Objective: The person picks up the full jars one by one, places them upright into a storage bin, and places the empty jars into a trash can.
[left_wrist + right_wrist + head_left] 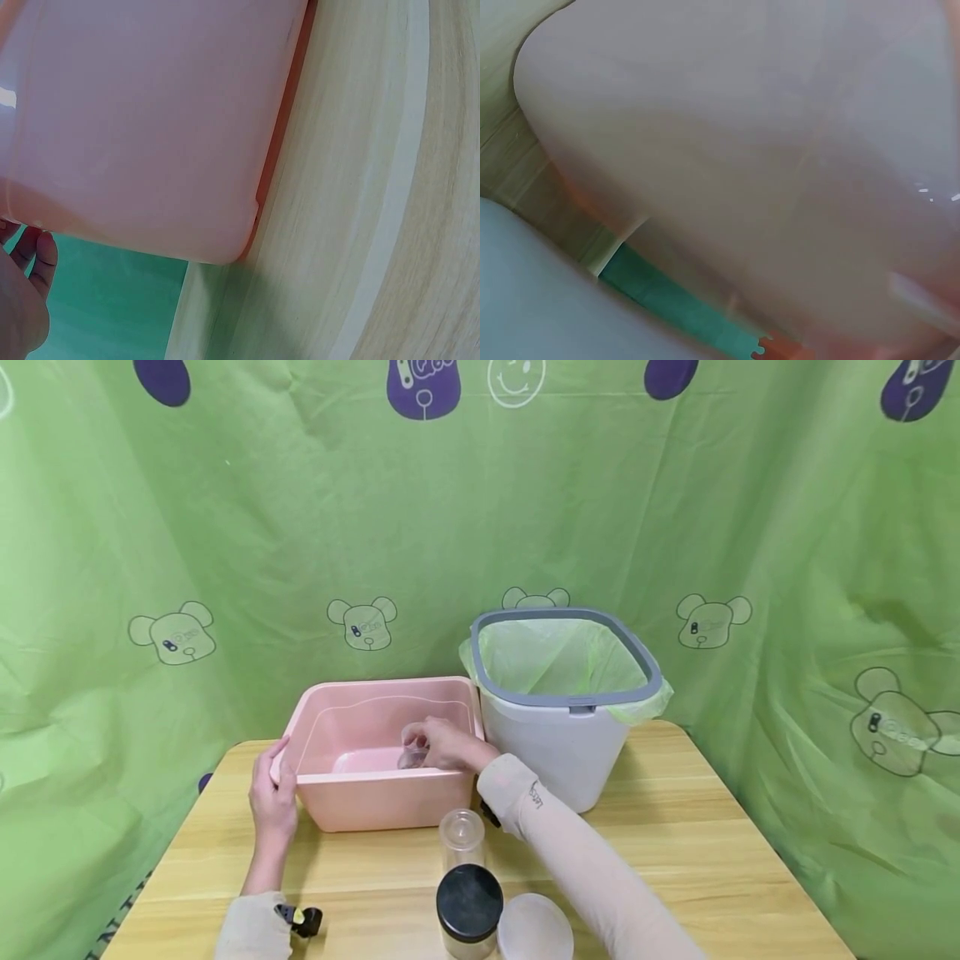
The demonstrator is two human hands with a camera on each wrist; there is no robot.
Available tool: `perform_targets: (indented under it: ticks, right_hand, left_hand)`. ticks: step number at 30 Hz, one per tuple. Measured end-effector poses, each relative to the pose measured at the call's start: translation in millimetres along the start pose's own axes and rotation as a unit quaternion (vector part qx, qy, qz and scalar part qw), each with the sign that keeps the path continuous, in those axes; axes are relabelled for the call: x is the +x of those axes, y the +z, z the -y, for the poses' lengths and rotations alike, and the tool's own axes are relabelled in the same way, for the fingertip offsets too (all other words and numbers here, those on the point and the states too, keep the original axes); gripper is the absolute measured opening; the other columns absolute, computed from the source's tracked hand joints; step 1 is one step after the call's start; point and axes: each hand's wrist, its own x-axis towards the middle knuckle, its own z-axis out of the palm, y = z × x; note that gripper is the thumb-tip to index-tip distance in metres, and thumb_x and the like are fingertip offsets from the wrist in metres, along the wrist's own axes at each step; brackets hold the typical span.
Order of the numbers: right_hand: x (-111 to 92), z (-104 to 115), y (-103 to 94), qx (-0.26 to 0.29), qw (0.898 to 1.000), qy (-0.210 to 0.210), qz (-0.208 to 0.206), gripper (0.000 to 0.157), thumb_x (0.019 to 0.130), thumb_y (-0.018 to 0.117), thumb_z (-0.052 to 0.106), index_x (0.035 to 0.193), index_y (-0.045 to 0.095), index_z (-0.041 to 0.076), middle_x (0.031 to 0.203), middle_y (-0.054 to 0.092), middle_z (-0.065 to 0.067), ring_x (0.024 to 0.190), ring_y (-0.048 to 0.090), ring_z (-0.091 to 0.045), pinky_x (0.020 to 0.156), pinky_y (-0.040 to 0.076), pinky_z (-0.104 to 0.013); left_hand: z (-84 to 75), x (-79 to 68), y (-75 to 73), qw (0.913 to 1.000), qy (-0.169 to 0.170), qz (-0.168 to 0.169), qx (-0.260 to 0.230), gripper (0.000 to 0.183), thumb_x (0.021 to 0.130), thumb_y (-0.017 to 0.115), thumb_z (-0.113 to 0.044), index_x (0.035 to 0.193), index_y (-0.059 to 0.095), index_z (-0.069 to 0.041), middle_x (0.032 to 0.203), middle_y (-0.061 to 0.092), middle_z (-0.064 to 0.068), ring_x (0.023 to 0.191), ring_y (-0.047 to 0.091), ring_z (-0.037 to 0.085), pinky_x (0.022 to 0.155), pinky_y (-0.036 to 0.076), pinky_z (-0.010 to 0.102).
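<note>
A pink plastic basin [386, 806] stands on the table's far side. My left hand [273, 797] grips its left rim, with the thumb at the near corner; the left wrist view shows the fingertips [43, 259] at the basin's edge. Over the near rim reaches my right hand [450, 745], its fingers down inside the basin. They hold a small clear plastic container [410, 759], partly hidden by the hand and the front wall. In the right wrist view the basin's wall [705, 172] fills most of the picture, blurred.
Right of the basin, close beside it, stands a white bin [551, 747] with a grey rim and green liner. Nearer on the wooden table [375, 893] are a clear bottle-like container [462, 835], a black-lidded jar [470, 906] and a translucent round lid [535, 931].
</note>
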Motion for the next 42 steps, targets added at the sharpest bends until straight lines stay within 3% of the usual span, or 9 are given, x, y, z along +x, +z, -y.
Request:
perform_targets:
  ticks: [2,7,14,19,23,36,42]
  right_hand:
    - [1,0,-0.4,0.0,1.0,0.003,0.003,0.038,0.083,0.082,0.004,0.118,0.071,0.015,0.116,0.07,-0.012,0.108,0.062,-0.025,0.099,0.051,-0.038]
    - [0,2,-2.6,0.007,1.0,0.011,-0.002,0.051,0.083,0.086,0.011,0.131,0.068,0.013,0.119,0.071,-0.012,0.112,0.065,-0.025,0.103,0.052,-0.037]
    - [-10,8,-11.2,-0.009,0.999,-0.005,-0.034,0.053,0.089,0.083,0.032,0.134,0.066,0.011,0.121,0.069,-0.01,0.109,0.067,-0.023,0.098,0.054,-0.034]
    - [-25,15,-21.1,-0.026,0.996,-0.049,-0.077,0.037,0.097,0.073,0.025,0.129,0.07,0.008,0.116,0.072,-0.009,0.104,0.069,-0.024,0.094,0.056,-0.034]
    - [-42,19,-25.6,-0.005,0.991,-0.084,-0.101,0.03,0.099,0.068,0.017,0.126,0.071,0.003,0.112,0.072,-0.012,0.102,0.07,-0.026,0.093,0.058,-0.037]
    - [-107,4,-20.4,-0.054,0.984,-0.077,-0.149,0.025,0.101,0.065,0.022,0.123,0.074,0.012,0.111,0.068,-0.003,0.099,0.067,-0.017,0.089,0.057,-0.034]
    - [-120,-10,-10.9,-0.07,0.969,-0.12,-0.206,0.015,0.096,0.073,0.015,0.109,0.079,0.013,0.101,0.07,0.0,0.093,0.068,-0.015,0.082,0.057,-0.03]
  left_hand:
    - [0.3,0.0,0.2,1.0,0.0,0.001,0.001,0.041,0.104,0.049,-0.02,0.142,0.061,-0.012,0.141,0.061,0.013,0.122,0.053,0.01,0.098,0.038,0.012]
    - [0.3,-0.7,0.2,1.0,0.0,0.004,-0.001,0.041,0.104,0.049,-0.02,0.142,0.061,-0.011,0.141,0.061,0.014,0.126,0.056,0.027,0.098,0.038,0.012]
    - [-0.2,-0.3,0.0,1.0,-0.004,0.004,-0.001,0.041,0.104,0.049,-0.019,0.143,0.06,-0.012,0.141,0.061,0.014,0.125,0.055,0.024,0.097,0.038,0.013]
    - [-0.3,0.0,-0.7,0.9999,-0.009,0.007,0.002,0.041,0.105,0.049,-0.021,0.144,0.06,-0.012,0.142,0.06,0.014,0.126,0.056,0.028,0.098,0.04,0.015]
    - [-0.4,-0.7,-1.4,0.9999,-0.008,0.007,0.004,0.041,0.105,0.048,-0.021,0.143,0.06,-0.012,0.142,0.06,0.013,0.127,0.056,0.027,0.098,0.039,0.013]
    - [-0.9,-0.5,-0.5,0.9999,-0.011,0.011,0.007,0.041,0.106,0.047,-0.023,0.144,0.059,-0.012,0.143,0.059,0.013,0.128,0.055,0.028,0.1,0.039,0.015]
    - [-0.3,-1.7,0.1,0.9999,-0.009,0.004,0.003,0.041,0.105,0.047,-0.022,0.143,0.06,-0.01,0.142,0.06,0.014,0.127,0.055,0.028,0.1,0.038,0.014]
